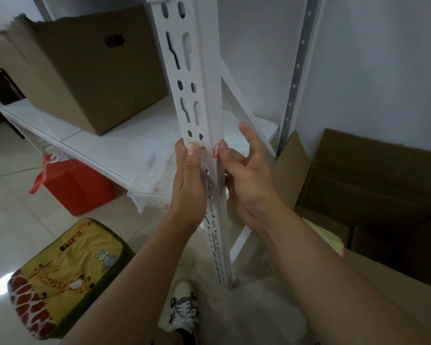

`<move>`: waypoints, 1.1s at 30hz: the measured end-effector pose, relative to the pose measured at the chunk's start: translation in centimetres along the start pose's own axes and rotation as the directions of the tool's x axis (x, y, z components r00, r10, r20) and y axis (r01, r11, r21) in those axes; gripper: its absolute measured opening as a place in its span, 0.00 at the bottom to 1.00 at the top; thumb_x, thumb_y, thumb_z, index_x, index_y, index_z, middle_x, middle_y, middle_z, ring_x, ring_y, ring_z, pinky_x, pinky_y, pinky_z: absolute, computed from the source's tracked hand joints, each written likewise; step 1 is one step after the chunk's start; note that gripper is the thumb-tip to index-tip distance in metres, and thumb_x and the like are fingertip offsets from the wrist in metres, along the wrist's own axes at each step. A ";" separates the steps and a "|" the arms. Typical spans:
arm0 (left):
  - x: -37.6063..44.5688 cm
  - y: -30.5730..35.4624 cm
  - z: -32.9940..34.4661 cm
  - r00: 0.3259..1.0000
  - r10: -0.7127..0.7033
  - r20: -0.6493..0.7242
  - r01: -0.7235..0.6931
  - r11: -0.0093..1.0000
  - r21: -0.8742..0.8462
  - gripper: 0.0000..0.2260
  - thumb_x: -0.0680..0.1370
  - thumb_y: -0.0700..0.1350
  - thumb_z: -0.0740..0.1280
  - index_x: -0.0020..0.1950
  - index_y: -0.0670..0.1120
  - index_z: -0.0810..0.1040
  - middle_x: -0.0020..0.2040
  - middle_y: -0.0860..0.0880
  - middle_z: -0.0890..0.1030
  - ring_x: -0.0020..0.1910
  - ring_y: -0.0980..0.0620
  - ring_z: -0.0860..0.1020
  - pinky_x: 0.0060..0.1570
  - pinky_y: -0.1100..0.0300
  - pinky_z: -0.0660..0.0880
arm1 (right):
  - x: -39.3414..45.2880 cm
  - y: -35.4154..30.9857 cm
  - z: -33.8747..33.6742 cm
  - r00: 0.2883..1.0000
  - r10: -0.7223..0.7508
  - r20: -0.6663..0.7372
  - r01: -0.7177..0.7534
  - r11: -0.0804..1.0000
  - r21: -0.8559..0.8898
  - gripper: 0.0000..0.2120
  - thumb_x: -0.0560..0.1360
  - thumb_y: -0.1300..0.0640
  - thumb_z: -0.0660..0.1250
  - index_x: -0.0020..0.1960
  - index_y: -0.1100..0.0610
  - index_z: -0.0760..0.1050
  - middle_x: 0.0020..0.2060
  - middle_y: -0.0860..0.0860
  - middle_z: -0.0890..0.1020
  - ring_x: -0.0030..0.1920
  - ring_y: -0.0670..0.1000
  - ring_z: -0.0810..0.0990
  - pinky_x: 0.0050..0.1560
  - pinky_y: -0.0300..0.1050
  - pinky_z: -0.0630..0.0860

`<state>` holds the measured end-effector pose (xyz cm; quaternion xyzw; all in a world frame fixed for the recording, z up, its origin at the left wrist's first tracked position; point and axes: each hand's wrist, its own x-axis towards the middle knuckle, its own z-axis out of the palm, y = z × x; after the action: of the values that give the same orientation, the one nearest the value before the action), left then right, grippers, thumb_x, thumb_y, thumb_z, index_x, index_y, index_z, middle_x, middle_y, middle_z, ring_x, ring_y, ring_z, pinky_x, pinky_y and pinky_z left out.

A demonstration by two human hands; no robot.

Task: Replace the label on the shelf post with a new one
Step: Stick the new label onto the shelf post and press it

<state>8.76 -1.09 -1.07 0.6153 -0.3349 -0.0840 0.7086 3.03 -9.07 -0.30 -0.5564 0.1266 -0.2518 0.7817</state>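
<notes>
A white-walled storeroom with a glossy tiled floor (15, 170) holds a white metal shelf unit (105, 143) carrying a brown cardboard box (85, 70). The left hand (188, 185) grips the white slotted steel shelf post (197, 78), fingers curled round its far edge, thumb flat on the front. Just beside it, the right hand (246, 178) pinches a small red-and-white label (218, 149) on the post's corner edge, thumb on it, index finger raised. Whether this label is the old one coming off or the new one going on cannot be told; the swap looks unfinished.
</notes>
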 end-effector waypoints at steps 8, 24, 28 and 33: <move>0.1 0.1 0.1 1.000 -0.010 -0.013 0.011 1.000 0.028 0.16 0.78 0.57 0.49 0.56 0.48 0.66 0.51 0.52 0.77 0.48 0.64 0.78 0.46 0.71 0.75 | 0.1 0.1 0.1 0.998 0.045 -0.054 -0.046 0.999 -0.021 0.38 0.69 0.44 0.68 0.74 0.40 0.53 0.47 0.51 0.85 0.55 0.49 0.82 0.68 0.59 0.69; 0.4 0.6 1.6 0.898 0.375 -0.232 -0.213 0.828 0.518 0.35 0.77 0.52 0.66 0.77 0.47 0.47 0.72 0.43 0.64 0.69 0.57 0.68 0.58 0.65 0.75 | -0.1 -0.5 -2.0 0.993 0.112 -0.034 -0.092 0.927 0.363 0.17 0.79 0.58 0.58 0.68 0.52 0.66 0.43 0.55 0.84 0.49 0.53 0.82 0.66 0.55 0.70; 0.6 1.0 1.8 0.852 0.491 -0.180 -0.245 0.679 0.692 0.34 0.79 0.47 0.66 0.75 0.47 0.45 0.73 0.41 0.62 0.67 0.68 0.60 0.54 0.76 0.67 | 0.0 -0.2 -2.8 0.979 0.146 -0.140 -0.099 0.949 0.300 0.13 0.79 0.59 0.57 0.63 0.53 0.69 0.38 0.53 0.83 0.44 0.53 0.82 0.61 0.55 0.73; 0.6 1.0 1.8 0.863 0.465 -0.195 -0.214 0.688 0.693 0.38 0.77 0.47 0.68 0.75 0.47 0.44 0.71 0.41 0.62 0.62 0.78 0.54 0.47 0.83 0.64 | -0.1 -0.1 -3.3 0.971 0.143 -0.193 -0.088 0.960 0.266 0.12 0.79 0.60 0.57 0.62 0.53 0.69 0.38 0.54 0.83 0.43 0.54 0.82 0.48 0.49 0.76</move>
<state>7.89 -2.71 0.10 0.7521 -0.3187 0.2856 0.5013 1.32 -11.67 -1.39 -0.4130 0.2073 -0.2770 0.8424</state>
